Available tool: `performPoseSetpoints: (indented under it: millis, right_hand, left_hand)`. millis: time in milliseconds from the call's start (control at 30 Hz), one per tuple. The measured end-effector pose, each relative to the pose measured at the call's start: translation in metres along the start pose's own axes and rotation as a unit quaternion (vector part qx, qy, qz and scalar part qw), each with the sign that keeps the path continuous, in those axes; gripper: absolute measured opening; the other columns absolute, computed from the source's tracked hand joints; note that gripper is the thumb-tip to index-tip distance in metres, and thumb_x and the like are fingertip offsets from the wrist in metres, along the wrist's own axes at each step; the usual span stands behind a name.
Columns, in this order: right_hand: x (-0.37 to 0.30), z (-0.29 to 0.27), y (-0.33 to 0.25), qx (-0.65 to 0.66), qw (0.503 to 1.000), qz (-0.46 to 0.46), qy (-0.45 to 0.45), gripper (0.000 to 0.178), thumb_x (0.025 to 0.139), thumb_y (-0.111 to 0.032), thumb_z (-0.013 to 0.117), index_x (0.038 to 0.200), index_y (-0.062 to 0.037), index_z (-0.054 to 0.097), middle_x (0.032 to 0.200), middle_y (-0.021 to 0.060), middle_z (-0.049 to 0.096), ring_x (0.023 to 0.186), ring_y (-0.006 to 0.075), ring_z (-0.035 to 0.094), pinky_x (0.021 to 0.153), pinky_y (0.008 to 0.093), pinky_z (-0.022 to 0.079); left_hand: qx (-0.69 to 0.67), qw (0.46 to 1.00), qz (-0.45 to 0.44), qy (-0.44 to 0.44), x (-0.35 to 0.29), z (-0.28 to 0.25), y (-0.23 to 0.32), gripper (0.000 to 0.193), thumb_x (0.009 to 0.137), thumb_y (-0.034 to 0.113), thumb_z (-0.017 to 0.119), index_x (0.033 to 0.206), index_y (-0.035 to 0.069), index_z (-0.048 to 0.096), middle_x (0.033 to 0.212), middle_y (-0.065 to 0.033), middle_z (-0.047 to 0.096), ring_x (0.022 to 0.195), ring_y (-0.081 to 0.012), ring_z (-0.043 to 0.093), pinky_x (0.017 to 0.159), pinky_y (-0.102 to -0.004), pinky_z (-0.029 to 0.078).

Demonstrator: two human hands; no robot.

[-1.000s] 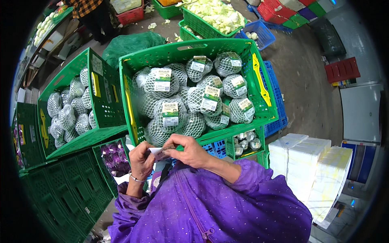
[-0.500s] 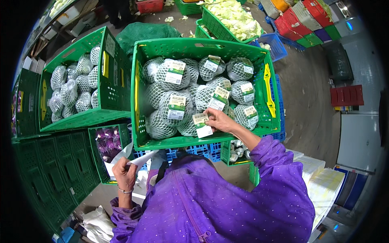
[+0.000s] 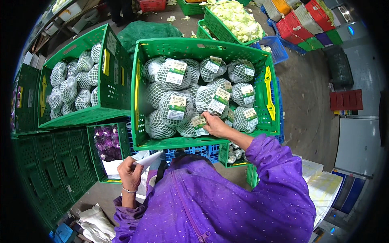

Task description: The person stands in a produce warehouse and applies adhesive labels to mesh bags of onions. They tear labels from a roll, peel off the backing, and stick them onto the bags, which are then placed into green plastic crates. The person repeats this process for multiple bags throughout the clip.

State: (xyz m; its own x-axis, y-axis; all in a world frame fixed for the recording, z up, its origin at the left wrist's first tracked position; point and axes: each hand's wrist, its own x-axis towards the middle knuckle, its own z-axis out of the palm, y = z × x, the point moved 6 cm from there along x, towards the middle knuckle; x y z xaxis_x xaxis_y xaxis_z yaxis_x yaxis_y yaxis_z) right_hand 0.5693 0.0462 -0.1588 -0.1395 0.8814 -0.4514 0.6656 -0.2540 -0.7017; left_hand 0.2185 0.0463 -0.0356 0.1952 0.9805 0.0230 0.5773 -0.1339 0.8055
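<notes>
A green plastic crate (image 3: 178, 143) in front of me holds several round vegetables (image 3: 169, 77) wrapped in white foam netting, most with a label on top. My right hand (image 3: 219, 126) is at the crate's near side, fingers closed at the right edge of a green, beige and white label (image 3: 199, 124). That label lies against a netted vegetable (image 3: 185, 129) in the front row. Lower left, outside the crate, my left hand (image 3: 130, 172) pinches a strip of white paper (image 3: 148, 159), which curls up past the fingers.
Another green crate (image 3: 77, 117) of netted vegetables stands at left. Below it are purple vegetables (image 3: 106, 141) in a crate. Beyond lie a green mesh sack (image 3: 148, 33) and a crate of pale leaves (image 3: 235, 22). White boxes (image 3: 324, 186) stand at lower right.
My right hand has brought the label down onto the netted vegetable; before, it was held up above it. My left hand has shifted slightly right with the paper strip.
</notes>
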Motion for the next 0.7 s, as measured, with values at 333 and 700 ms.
performPoseSetpoints:
  millis: [333,700]
  right_hand:
    - [-0.006,0.0,0.002,-0.168,0.986,-0.009,-0.015,0.038,0.08,-0.016,0.059,0.104,0.0055,0.039,0.079,0.0288,0.06,0.076,0.0441,0.059,0.068,0.0503,0.047]
    - [0.01,0.011,-0.011,-0.107,0.993,0.021,-0.05,0.058,0.081,-0.022,0.053,0.13,-0.0003,0.029,0.086,0.029,0.061,0.082,0.0444,0.06,0.071,0.0507,0.047]
  left_hand:
    - [-0.011,0.984,0.142,-0.108,0.043,0.025,0.061,0.016,0.065,0.0,0.067,0.079,0.004,0.061,0.065,-0.0087,0.056,0.057,-0.0226,0.056,0.052,-0.0304,0.043]
    - [0.047,0.871,0.252,-0.42,0.081,0.189,0.084,0.013,0.079,0.017,0.058,0.088,0.009,0.061,0.119,-0.0086,0.057,0.08,-0.0333,0.062,0.068,-0.0399,0.051]
